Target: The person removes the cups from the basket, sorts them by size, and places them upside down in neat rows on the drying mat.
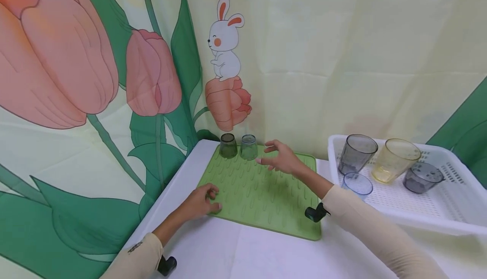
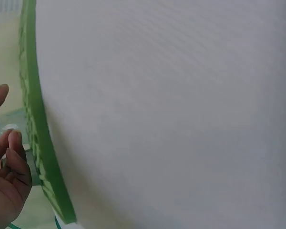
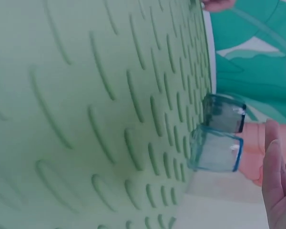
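Observation:
Two small glasses stand upside down side by side at the far left of a green ribbed mat (image 1: 258,190): a dark grey glass (image 1: 228,146) and a pale blue glass (image 1: 249,147). My right hand (image 1: 281,157) hovers just right of the blue glass, thumb and fingers apart, holding nothing. In the right wrist view both glasses show beyond the mat's ridges, the blue glass (image 3: 217,149) nearer. My left hand (image 1: 199,202) is at the mat's left front edge, fingers loosely bent and holding nothing; whether it touches the mat I cannot tell.
On the right, a white plastic basket (image 1: 456,224) holds a tall grey glass (image 1: 357,154), a yellow glass (image 1: 395,160), a short dark glass (image 1: 423,178) and a blue glass (image 1: 357,184). A printed curtain (image 1: 304,59) hangs behind the white table (image 1: 243,253).

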Demonstrator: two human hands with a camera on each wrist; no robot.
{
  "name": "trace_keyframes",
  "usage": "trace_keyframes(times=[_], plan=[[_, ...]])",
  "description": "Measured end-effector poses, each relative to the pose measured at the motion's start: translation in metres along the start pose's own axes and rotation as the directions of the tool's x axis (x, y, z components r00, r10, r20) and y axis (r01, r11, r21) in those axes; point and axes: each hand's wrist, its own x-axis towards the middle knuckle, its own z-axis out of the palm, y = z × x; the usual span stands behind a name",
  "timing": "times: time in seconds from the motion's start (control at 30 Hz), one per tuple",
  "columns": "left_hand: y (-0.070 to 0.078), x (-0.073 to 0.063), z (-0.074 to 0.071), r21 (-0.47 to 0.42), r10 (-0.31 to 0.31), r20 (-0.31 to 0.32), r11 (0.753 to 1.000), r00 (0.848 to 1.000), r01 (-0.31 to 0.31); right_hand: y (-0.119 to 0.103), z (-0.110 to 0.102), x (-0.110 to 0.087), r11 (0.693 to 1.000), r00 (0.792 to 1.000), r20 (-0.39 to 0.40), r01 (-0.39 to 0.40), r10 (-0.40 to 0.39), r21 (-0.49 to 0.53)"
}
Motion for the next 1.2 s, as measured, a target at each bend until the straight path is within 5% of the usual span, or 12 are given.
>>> trace_keyframes(times=[0.47, 0.8, 1.2], plan=[[0.042, 0.009, 0.007, -0.112, 0.162, 0.023, 0.981, 0.987, -0.158, 0.006, -0.012, -0.058, 0.994, 0.994, 0.055, 0.093, -0.096, 0.056], [0.079, 0.015, 0.021, -0.192, 0.305, 0.053, 0.937, 0.951, -0.29, 0.022, -0.032, -0.094, 0.978, 0.973, 0.125, 0.182, -0.194, 0.099], [0.111, 0.03, 0.041, -0.235, 0.342, 0.119, 0.922, 0.932, -0.308, 0.039, -0.068, -0.134, 0.954, 0.949, 0.12, 0.28, -0.292, 0.108]])
